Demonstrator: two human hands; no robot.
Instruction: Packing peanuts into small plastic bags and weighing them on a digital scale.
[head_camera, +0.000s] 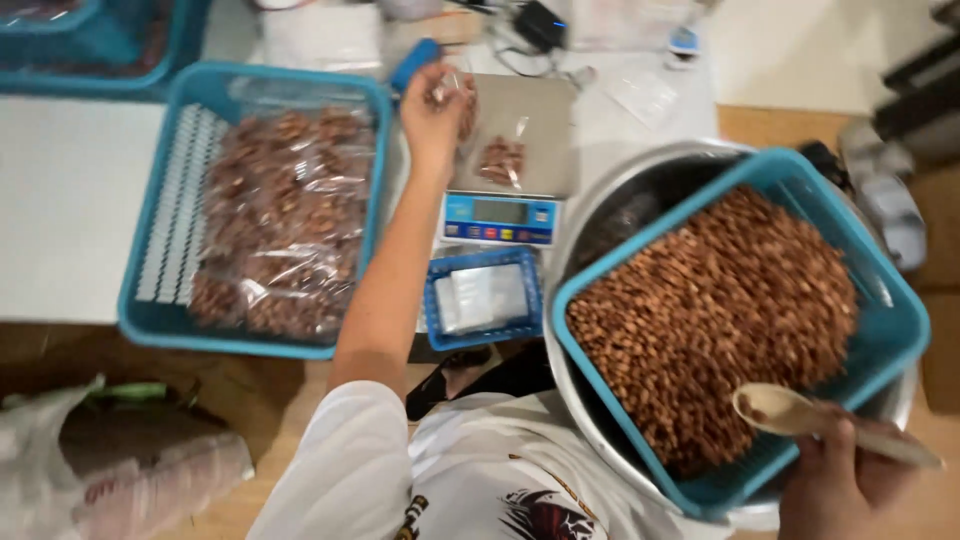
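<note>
A left hand (435, 115) pinches a small clear bag of brown nuts (462, 100) over the scale (505, 160); the right hand (840, 480) grips a pale wooden spoon (800, 412) at the nut-filled blue basket's (890, 330) near corner.

Blue basket (150, 300) of bagged nuts, left. Small blue tray (436, 330) of clear empty bags, centre. Crumpled plastic bags (120, 470) on floor. Black charger (540, 22) at tabletop's far edge.
</note>
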